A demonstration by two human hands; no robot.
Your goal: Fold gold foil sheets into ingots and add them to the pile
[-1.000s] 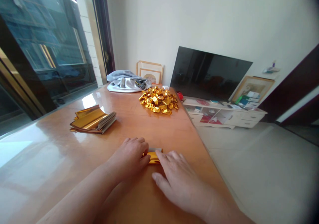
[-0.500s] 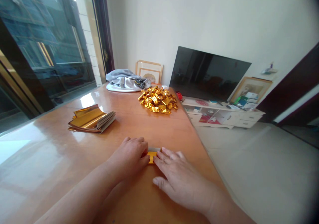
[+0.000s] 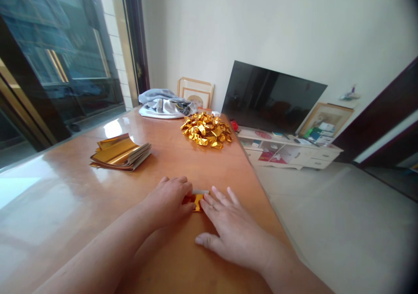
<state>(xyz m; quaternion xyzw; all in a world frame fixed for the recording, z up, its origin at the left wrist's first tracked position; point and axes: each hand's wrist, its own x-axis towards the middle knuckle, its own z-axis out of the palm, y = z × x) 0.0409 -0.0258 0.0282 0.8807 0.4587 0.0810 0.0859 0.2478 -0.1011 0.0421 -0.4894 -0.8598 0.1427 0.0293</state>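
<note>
Lying on the desk (image 3: 170, 152), between the two hands: one small folded piece of gold foil paper (image 3: 198, 201), pale strip at its far edge. Left hand (image 3: 170, 200): fingers curled at the left end, thumb at the near side; clamped or merely pressing, could not be told. Right hand (image 3: 228, 220): spread, fingers apart, fingertips at the right end, thumb well clear. Handling, as judged: very light, crisp rather than stiff, slick on the gold face, easily creased or torn. Best hold, as judged: a light pinch at either short end, folds kept flat. Also listed: one stack of gold sheets (image 3: 119, 152), ahead to the left; one heap of crumpled-looking gold pieces (image 3: 207, 130), farther off.
</note>
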